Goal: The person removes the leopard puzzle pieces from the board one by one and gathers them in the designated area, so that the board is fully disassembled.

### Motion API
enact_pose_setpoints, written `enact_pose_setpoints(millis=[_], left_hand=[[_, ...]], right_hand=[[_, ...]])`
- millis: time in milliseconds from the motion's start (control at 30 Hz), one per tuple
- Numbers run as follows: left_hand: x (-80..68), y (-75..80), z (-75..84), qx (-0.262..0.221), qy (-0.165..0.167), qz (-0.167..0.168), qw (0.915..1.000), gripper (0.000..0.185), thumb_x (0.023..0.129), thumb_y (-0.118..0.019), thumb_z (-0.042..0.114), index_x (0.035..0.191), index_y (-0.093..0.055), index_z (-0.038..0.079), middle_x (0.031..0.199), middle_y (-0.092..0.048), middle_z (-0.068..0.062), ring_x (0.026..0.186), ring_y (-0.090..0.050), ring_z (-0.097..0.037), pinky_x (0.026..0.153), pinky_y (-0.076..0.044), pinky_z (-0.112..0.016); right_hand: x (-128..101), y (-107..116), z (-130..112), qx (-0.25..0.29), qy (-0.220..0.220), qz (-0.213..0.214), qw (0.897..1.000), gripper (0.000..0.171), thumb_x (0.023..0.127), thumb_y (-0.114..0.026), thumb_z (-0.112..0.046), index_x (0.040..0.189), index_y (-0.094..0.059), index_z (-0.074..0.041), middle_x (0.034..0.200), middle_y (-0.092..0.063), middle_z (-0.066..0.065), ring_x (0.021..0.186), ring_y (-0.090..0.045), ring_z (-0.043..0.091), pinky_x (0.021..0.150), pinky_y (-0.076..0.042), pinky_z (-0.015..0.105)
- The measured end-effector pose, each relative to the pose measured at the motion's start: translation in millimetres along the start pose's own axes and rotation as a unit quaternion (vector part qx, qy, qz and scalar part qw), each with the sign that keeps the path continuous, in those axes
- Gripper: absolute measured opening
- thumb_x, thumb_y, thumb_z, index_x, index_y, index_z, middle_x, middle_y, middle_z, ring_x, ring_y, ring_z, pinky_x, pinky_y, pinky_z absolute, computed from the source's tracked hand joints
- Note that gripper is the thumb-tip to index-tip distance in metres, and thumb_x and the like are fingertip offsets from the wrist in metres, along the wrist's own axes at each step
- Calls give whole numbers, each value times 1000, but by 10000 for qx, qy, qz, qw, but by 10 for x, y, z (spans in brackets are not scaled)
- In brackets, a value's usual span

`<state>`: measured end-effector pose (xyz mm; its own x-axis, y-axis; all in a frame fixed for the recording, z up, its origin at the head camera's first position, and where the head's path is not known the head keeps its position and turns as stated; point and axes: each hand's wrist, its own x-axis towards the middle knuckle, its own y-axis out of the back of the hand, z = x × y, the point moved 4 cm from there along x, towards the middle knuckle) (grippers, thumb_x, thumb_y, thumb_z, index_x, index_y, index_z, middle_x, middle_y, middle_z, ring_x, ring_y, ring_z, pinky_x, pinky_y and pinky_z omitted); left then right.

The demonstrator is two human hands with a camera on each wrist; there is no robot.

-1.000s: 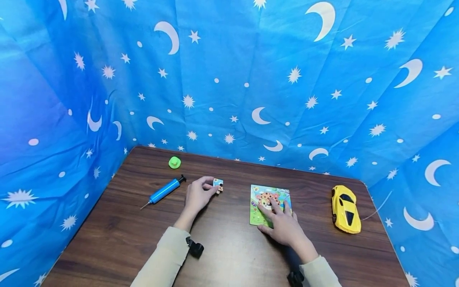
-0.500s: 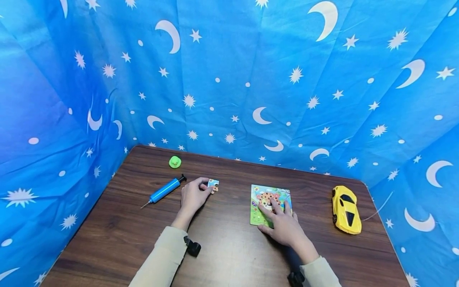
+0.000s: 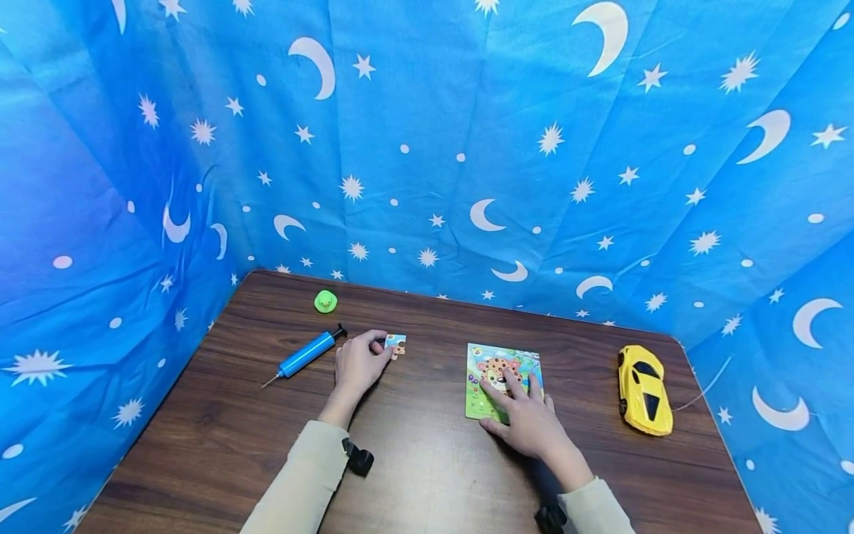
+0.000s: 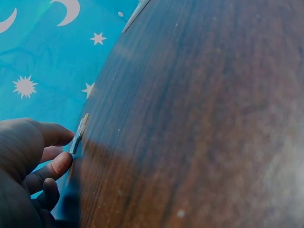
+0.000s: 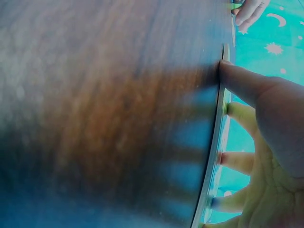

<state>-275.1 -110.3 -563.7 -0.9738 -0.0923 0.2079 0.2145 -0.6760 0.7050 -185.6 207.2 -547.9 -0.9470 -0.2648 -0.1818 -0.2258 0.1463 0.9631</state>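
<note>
Blue star cloth hangs behind the table (image 3: 414, 475). Left hand (image 3: 356, 366) pinches a puzzle piece (image 3: 395, 343) mid-table. Right hand (image 3: 527, 419) presses flat, fingers straight, on the puzzle (image 3: 483, 371).

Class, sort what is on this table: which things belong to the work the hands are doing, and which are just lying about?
In use:
- puzzle piece, pinched by the left hand
- puzzle board, under the right hand

Lying about:
- blue pump
- green duck
- yellow toy car

Wooden table (image 3: 427, 475), puzzle board (image 3: 485, 356), pump (image 3: 305, 354), car (image 3: 642, 389), duck (image 3: 325, 301)
</note>
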Motion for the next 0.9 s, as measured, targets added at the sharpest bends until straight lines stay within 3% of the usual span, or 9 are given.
enact_pose_setpoints(millis=[367,600,900], left_hand=[[10,-28,99,27,-98,22,9999,33,91,-81,24,123,-77,16,76,-66,12,75,-63,-19,89,-44,-51],[-1,-91,379,-260,-400,-54,9988,33,91,-81,24,122,-78,17,81,-69,12,69,-60,-13,70,-49,-42],[-26,-373,777,-509,-776,-586,9940,37,91,-80,27,126,-75,17,84,-67,14,83,-64,-13,80,-51,-40]], right_hand=[[-7,4,8,0,-27,-55,10000,69,97,-63,-61,158,-44,-35,167,-26,18,147,-15,62,103,-26,81],[-57,75,36,140,-50,1,9999,72,96,-66,-60,159,-44,-32,170,-16,22,147,-12,64,102,-28,81],[-112,124,161,247,-139,48,9996,74,94,-68,-61,158,-45,-32,168,-19,22,144,-16,67,101,-28,82]])
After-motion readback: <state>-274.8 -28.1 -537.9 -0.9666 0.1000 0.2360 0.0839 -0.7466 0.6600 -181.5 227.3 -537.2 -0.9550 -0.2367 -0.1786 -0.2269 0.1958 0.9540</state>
